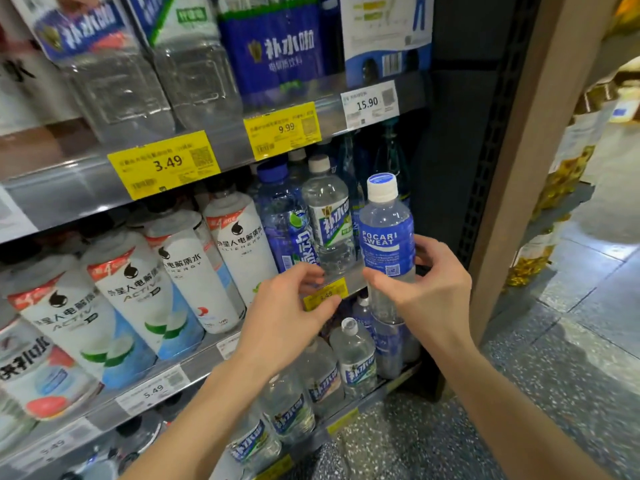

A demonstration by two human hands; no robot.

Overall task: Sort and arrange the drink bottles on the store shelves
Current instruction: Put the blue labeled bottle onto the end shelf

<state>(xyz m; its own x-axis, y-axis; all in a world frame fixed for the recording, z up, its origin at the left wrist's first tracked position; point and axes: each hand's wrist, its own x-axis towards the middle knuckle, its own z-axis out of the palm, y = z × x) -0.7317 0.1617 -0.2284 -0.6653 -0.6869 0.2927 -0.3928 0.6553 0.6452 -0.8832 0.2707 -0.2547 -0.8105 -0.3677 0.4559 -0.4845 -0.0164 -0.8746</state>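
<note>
Pocari Sweat bottle (387, 237), clear with a blue label and a white cap, stands upright in front of the middle shelf (194, 370) edge at about 3 o'clock from frame centre. I see my right hand (427, 289) gripping it low on the body: the thumb lies across the front under the label and the fingers (431, 249) curl round the far side, pinching the bottle between them. My left hand (294, 306) sits just beside it at 9 o'clock of the bottle, fingers loosely bent and a little spread, tips touching the yellow price tag (325, 294) on the shelf edge; it grips nothing that I can make out.

Directly behind the held bottle stand a clear bottle with a white cap (329, 216) and a dark blue bottle (282, 216), side by side on the middle shelf. Toward 9 o'clock a row of white bottles (180, 268) leans along the same shelf. On the lower shelf (349, 419), at 6 o'clock, clear bottles with blue-and-white labels (356, 358) stand in a line. Large bottles and a blue multipack (277, 46) fill the upper shelf (62, 188) at 12 o'clock, above tags reading 3.49, 9.99 and 15.90.
</note>
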